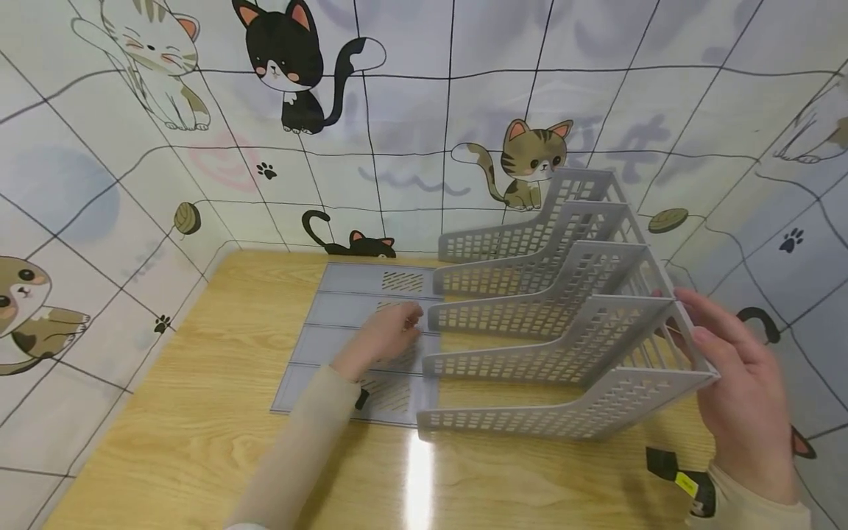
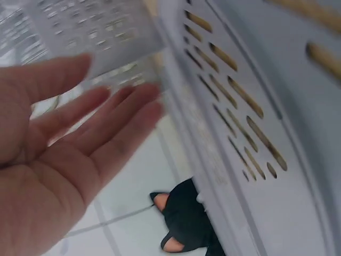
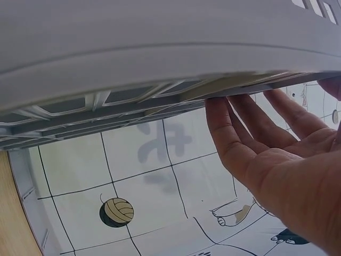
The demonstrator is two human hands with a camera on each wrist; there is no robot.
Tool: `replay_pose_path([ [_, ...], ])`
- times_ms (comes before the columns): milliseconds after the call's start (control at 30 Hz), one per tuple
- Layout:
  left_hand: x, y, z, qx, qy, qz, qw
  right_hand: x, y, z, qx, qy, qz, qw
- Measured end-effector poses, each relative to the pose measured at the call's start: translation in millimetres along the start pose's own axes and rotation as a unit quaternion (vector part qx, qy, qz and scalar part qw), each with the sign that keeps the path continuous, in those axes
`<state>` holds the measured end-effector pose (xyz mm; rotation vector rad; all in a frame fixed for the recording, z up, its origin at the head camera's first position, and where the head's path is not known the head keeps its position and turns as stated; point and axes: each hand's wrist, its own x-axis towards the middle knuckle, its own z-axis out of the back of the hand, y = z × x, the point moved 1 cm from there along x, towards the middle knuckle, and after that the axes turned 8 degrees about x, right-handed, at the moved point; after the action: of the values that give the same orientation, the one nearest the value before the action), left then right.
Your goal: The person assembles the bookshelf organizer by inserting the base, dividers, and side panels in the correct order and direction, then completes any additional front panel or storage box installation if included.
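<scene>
A grey plastic file rack (image 1: 503,364) with several perforated, stepped dividers stands on the table, its tall back toward the right. Flat to its left lies a grey slotted panel (image 1: 311,346), whose right edge meets the dividers' low front ends. My right hand (image 1: 745,397) grips the tall back edge, thumb on the near side; in the right wrist view its fingers (image 3: 221,128) press against the frame. Over the panel hovers my left hand (image 1: 384,335), close by the front tips of the middle dividers. In the left wrist view its fingers (image 2: 117,114) are extended and hold nothing.
A wooden table (image 1: 218,368) carries everything. Behind and on both sides hangs a white grid-patterned cloth (image 1: 411,132) printed with cartoon cats, close to the rack's far side. A black strap with a yellow tag (image 1: 687,483) sits at the right wrist.
</scene>
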<state>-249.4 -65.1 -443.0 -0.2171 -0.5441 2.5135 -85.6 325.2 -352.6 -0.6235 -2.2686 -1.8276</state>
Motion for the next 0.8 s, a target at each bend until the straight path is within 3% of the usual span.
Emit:
replay_pose_path([
  [133, 21.8, 7.7, -2.6, 0.010, -0.019, -0.006, 0.9998, 0.2, 0.2, -2.2, 0.019, 0.016, 0.009, 0.9996],
  [267, 32.9, 12.2, -8.7, 0.041, -0.022, -0.022, 0.9987, 0.4, -0.2, -5.8, 0.016, 0.021, 0.010, 0.9996],
  [567, 36.2, 7.9, -8.7, 0.037, -0.028, -0.024, 0.9986, 0.6, 3.1, -6.8, 0.002, 0.022, 0.012, 0.9997],
  [800, 38.0, 9.1, -6.9, 0.039, -0.024, -0.083, 0.9955, 0.3, 3.1, -3.0, 0.000, 0.004, 0.006, 1.0000],
])
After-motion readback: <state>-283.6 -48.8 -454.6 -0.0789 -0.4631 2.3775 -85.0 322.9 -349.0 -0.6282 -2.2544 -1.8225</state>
